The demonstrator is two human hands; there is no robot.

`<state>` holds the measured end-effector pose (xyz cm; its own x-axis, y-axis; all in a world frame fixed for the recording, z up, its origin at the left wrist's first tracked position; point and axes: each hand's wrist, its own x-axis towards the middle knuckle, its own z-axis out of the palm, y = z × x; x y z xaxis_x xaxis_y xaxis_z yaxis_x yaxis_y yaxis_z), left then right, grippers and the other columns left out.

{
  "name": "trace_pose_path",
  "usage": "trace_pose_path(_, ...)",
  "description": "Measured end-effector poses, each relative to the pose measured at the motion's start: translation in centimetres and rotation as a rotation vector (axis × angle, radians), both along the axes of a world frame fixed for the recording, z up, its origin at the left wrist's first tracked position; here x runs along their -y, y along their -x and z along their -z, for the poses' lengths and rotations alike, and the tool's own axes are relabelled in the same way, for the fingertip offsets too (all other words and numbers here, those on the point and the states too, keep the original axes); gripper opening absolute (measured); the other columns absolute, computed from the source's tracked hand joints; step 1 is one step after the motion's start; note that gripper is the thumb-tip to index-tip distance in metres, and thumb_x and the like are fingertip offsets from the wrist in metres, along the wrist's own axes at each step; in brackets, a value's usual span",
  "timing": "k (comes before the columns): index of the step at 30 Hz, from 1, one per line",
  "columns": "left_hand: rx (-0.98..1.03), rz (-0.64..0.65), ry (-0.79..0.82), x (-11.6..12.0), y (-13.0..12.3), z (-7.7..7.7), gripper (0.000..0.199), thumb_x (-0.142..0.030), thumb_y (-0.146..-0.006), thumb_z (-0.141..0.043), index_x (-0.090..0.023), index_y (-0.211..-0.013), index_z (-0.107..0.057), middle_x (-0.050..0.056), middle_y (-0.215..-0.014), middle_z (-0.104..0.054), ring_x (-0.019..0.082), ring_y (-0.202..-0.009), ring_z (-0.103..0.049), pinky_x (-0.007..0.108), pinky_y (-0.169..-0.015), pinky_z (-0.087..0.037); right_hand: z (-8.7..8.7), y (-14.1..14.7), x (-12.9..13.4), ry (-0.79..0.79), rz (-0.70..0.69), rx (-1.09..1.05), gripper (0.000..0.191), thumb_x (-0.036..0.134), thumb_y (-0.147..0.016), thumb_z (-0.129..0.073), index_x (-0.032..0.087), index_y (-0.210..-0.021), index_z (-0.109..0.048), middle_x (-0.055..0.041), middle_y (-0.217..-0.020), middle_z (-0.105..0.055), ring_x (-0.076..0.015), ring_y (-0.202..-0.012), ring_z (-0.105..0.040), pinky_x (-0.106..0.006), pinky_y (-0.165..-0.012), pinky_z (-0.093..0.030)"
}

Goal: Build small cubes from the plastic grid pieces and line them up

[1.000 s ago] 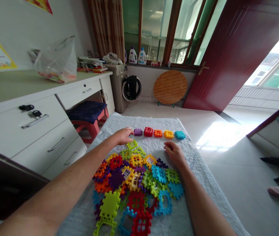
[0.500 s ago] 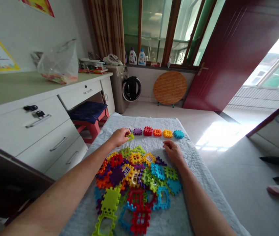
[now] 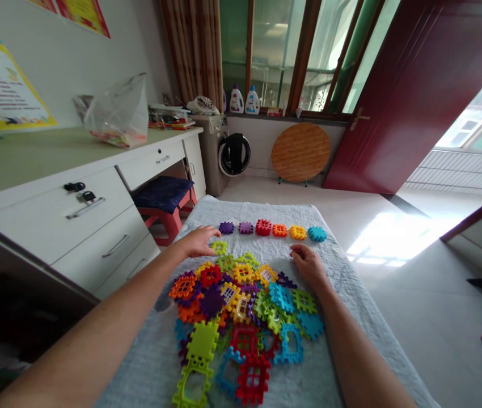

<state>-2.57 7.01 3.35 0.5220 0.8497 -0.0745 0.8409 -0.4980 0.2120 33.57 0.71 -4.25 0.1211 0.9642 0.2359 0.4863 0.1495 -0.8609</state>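
My left hand point(image 3: 201, 241) hovers at the left of the table with its fingers apart. Just beside its fingertips a light green toothed plastic building tile point(image 3: 219, 247) lies on the cloth. My right hand point(image 3: 308, 262) rests on the cloth at the right, fingers loosely bent, holding nothing. Between my forearms spreads a pile of interlocking tiles in several colours, among them a purple tile point(image 3: 212, 301) and a red window tile point(image 3: 253, 378). Behind it stands a row of pieces: dark purple point(image 3: 226, 228), lilac point(image 3: 245, 228), a taller red stack point(image 3: 263, 228), orange point(image 3: 279, 230), yellow point(image 3: 297, 232) and blue point(image 3: 317, 234).
A pale blue cloth point(image 3: 351, 317) covers the table. Left of it are a white desk point(image 3: 109, 243) with drawers and a red stool point(image 3: 168, 221) with a dark cushion. A washing machine point(image 3: 213, 158), a round wooden tabletop point(image 3: 300, 152) and a dark red door point(image 3: 377, 113) stand behind.
My left hand has let go of the light green tile, which now lies on the cloth, and has drawn slightly left of it. The dark purple piece is uncovered. My right hand stays put.
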Motion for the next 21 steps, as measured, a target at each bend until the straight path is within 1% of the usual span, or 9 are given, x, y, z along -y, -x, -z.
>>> trace_pose_path(3,-0.006,0.024,0.062,-0.4,-0.5,0.6,0.057,-0.024,-0.058,-0.068,-0.017,-0.114,-0.059,0.009,-0.118,-0.059,0.025,-0.109,-0.054,0.03,-0.095,-0.04,0.2,-0.2,-0.1,0.002,0.002,0.005,0.027,0.035,-0.075,-0.053,0.018,-0.094,-0.064,-0.0041,-0.077,-0.067,-0.018,-0.067,-0.058,-0.031,-0.064,-0.047)
trace_pose_path(7,-0.008,0.019,0.09,-0.7,-0.6,1.4,0.05,-0.027,-0.056,-0.068,-0.017,-0.105,-0.064,0.005,-0.102,-0.062,0.02,-0.09,-0.059,0.026,-0.08,-0.046,0.4,-0.3,-0.2,0.0,-0.001,-0.008,0.028,0.036,-0.074,-0.053,0.018,-0.093,-0.064,-0.0038,-0.077,-0.067,-0.0182,-0.067,-0.059,-0.032,-0.065,-0.047)
trace_pose_path(9,-0.007,0.014,0.078,-0.8,-0.3,1.4,0.048,-0.029,-0.056,-0.067,-0.018,-0.102,-0.065,0.004,-0.098,-0.062,0.019,-0.086,-0.059,0.025,-0.077,-0.046,0.5,-0.3,-0.3,0.007,-0.004,-0.015,0.028,0.037,-0.075,-0.054,0.018,-0.093,-0.064,-0.0036,-0.077,-0.067,-0.018,-0.067,-0.059,-0.031,-0.064,-0.047)
trace_pose_path(11,-0.001,0.002,0.051,-1.0,0.3,1.4,0.048,-0.03,-0.056,-0.067,-0.019,-0.102,-0.066,0.004,-0.098,-0.063,0.019,-0.085,-0.059,0.025,-0.078,-0.046,0.5,-0.3,-0.3,0.014,-0.005,-0.025,0.028,0.037,-0.074,-0.054,0.019,-0.094,-0.064,-0.0036,-0.078,-0.067,-0.018,-0.066,-0.059,-0.031,-0.064,-0.047)
trace_pose_path(14,0.017,-0.058,0.007,-1.9,1.5,1.2,0.048,-0.03,-0.057,-0.066,-0.019,-0.104,-0.066,0.005,-0.098,-0.064,0.019,-0.086,-0.06,0.025,-0.081,-0.046,0.4,-0.3,-0.2,0.015,-0.012,-0.035,0.028,0.036,-0.074,-0.054,0.019,-0.094,-0.064,-0.004,-0.078,-0.067,-0.0184,-0.067,-0.059,-0.032,-0.065,-0.047)
trace_pose_path(17,0.024,-0.125,-0.03,-3.4,2.6,1.2,0.051,-0.029,-0.057,-0.064,-0.018,-0.107,-0.065,0.006,-0.103,-0.064,0.02,-0.09,-0.061,0.024,-0.082,-0.046,0.4,-0.3,-0.2,0.011,-0.01,-0.023,0.027,0.035,-0.074,-0.054,0.018,-0.094,-0.064,-0.0041,-0.078,-0.067,-0.0187,-0.067,-0.059,-0.032,-0.065,-0.047)
trace_pose_path(21,-0.051,-0.203,-0.1,-5.7,3.4,1.3,0.055,-0.026,-0.058,-0.063,-0.018,-0.113,-0.063,0.008,-0.111,-0.062,0.022,-0.099,-0.06,0.025,-0.086,-0.046,0.5,-0.3,-0.3,0.013,-0.009,-0.021,0.027,0.035,-0.075,-0.055,0.018,-0.094,-0.064,-0.0037,-0.077,-0.067,-0.0187,-0.067,-0.059,-0.031,-0.063,-0.046)
